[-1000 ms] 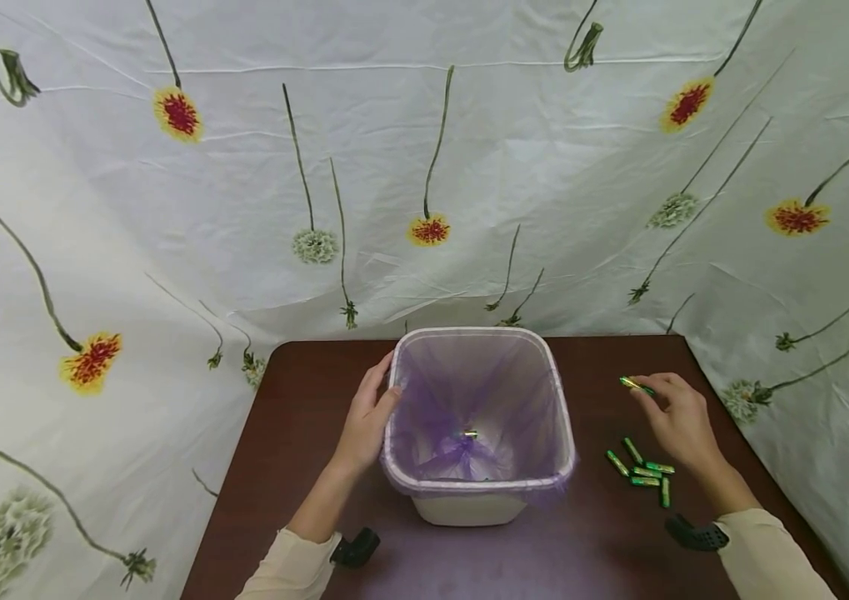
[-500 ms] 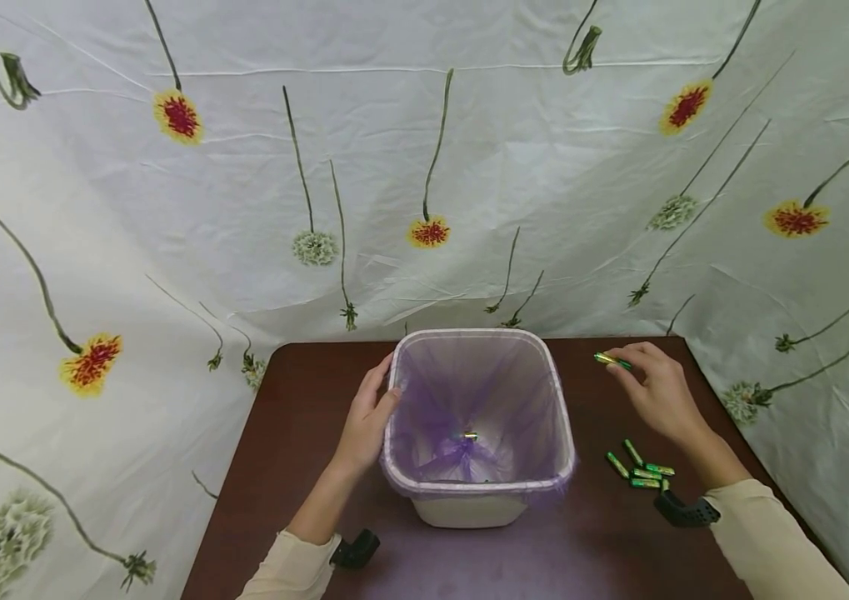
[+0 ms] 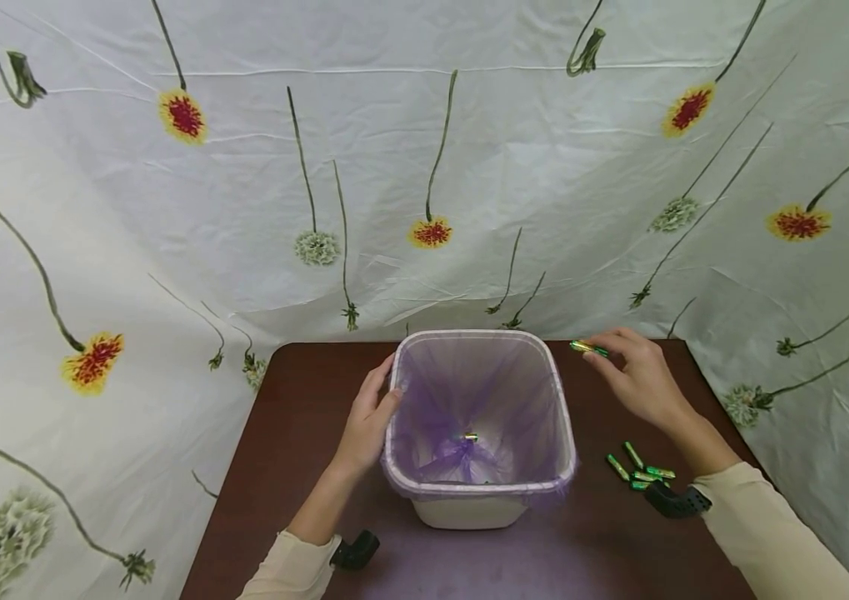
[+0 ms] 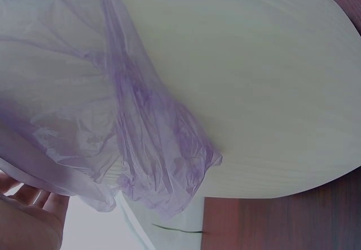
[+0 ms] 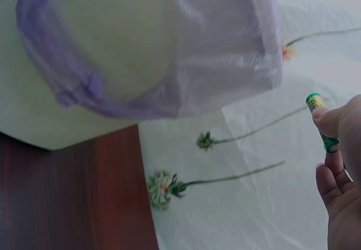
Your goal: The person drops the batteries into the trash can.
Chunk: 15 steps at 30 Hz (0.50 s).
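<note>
A white trash bin (image 3: pixel 469 512), lined with a translucent purple bag (image 3: pixel 424 408), stands on the table. My left hand (image 3: pixel 366 425) holds the bin's left side, thumb at the rim and fingers along the outside; the left wrist view shows those fingers (image 4: pixel 56 205) under the bag-covered rim. Up and right of the bin, my right hand (image 3: pixel 637 379) pinches a green and gold battery (image 3: pixel 587 347) between thumb and fingers. The right wrist view has this battery (image 5: pixel 316 103) beside the bin, its lower part behind the thumb. One battery (image 3: pixel 471 437) lies at the bottom of the lined bin.
Several more green batteries (image 3: pixel 634 475) lie loosely grouped on the dark brown table (image 3: pixel 304 400), right of the bin and partly behind the black right wrist mount (image 3: pixel 677 502). A white flower-print sheet (image 3: pixel 244 192) hangs behind and at both sides.
My right hand has moved left and away from me with the battery, toward the bin's far right corner. The left hand and the bin have stayed in place.
</note>
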Each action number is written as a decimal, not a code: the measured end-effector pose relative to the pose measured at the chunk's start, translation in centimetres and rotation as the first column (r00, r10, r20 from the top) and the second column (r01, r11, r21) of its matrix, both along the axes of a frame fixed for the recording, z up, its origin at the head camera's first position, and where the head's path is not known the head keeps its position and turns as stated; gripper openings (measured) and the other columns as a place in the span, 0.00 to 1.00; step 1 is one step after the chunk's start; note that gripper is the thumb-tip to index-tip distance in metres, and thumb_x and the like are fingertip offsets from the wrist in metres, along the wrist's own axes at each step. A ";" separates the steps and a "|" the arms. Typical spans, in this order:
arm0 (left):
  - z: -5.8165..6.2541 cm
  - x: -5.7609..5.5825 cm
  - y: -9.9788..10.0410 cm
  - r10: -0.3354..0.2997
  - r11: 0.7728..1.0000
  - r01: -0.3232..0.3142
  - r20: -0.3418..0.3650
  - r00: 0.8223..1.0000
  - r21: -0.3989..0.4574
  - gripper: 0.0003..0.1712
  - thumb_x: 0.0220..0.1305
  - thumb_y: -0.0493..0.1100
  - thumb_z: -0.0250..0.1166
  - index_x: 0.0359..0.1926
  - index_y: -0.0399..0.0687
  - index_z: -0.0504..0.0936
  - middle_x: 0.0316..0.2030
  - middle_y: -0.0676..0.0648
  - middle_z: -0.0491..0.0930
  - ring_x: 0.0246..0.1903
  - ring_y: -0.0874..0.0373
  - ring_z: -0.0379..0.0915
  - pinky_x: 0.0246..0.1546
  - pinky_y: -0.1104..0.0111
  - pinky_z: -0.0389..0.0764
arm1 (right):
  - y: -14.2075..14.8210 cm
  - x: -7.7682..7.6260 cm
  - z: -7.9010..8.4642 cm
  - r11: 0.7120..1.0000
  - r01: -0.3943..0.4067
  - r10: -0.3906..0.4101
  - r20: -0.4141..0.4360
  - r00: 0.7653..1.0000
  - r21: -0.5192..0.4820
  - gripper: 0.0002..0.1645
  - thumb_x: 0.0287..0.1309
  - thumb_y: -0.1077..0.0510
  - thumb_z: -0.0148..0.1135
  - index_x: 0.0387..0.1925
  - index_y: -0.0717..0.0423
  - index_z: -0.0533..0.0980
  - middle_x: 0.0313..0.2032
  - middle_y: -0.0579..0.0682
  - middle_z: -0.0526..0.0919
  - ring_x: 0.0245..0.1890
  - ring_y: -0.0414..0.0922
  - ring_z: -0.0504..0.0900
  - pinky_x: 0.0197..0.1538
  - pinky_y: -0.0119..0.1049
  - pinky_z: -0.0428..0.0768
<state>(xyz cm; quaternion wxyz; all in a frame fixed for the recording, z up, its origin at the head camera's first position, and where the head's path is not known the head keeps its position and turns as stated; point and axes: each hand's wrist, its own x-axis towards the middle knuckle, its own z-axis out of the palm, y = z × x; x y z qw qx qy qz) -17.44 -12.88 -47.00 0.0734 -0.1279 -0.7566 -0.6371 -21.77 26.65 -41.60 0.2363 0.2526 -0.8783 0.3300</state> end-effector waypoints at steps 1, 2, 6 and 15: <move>0.0 0.0 0.0 -0.001 1.000 0.001 -0.002 1.000 -0.001 0.33 0.77 0.37 0.53 0.79 0.39 0.61 0.67 0.39 0.68 0.65 0.47 0.62 0.66 0.47 0.63 | -0.2 -0.1 0.2 1.000 -0.009 0.009 0.003 1.000 -0.002 0.13 0.58 0.70 0.73 0.45 0.59 0.87 0.38 0.48 0.84 0.33 0.40 0.76 0.30 0.30 0.71; -0.1 0.0 0.0 0.000 1.000 0.000 -0.003 1.000 -0.002 0.33 0.77 0.37 0.53 0.79 0.40 0.61 0.67 0.39 0.68 0.65 0.47 0.62 0.66 0.48 0.63 | -0.5 -0.1 0.5 1.000 -0.019 0.019 0.006 1.000 -0.001 0.13 0.58 0.70 0.73 0.45 0.59 0.87 0.39 0.48 0.84 0.33 0.40 0.76 0.30 0.31 0.71; -0.1 0.0 -0.1 0.008 1.000 -0.008 -0.013 1.000 -0.004 0.33 0.77 0.38 0.54 0.79 0.40 0.61 0.67 0.39 0.69 0.65 0.48 0.63 0.66 0.53 0.64 | -1.6 -0.4 1.2 0.998 -0.054 0.053 0.030 0.998 0.014 0.13 0.60 0.68 0.72 0.46 0.58 0.87 0.40 0.47 0.84 0.35 0.40 0.75 0.34 0.35 0.72; -0.1 0.1 0.0 0.006 1.000 -0.006 -0.003 1.000 -0.008 0.33 0.77 0.38 0.54 0.79 0.40 0.61 0.67 0.39 0.69 0.64 0.48 0.64 0.64 0.55 0.68 | -4.6 -0.9 2.4 0.987 -0.163 0.162 0.036 0.986 0.014 0.11 0.59 0.69 0.73 0.44 0.59 0.87 0.40 0.47 0.84 0.36 0.42 0.77 0.36 0.37 0.73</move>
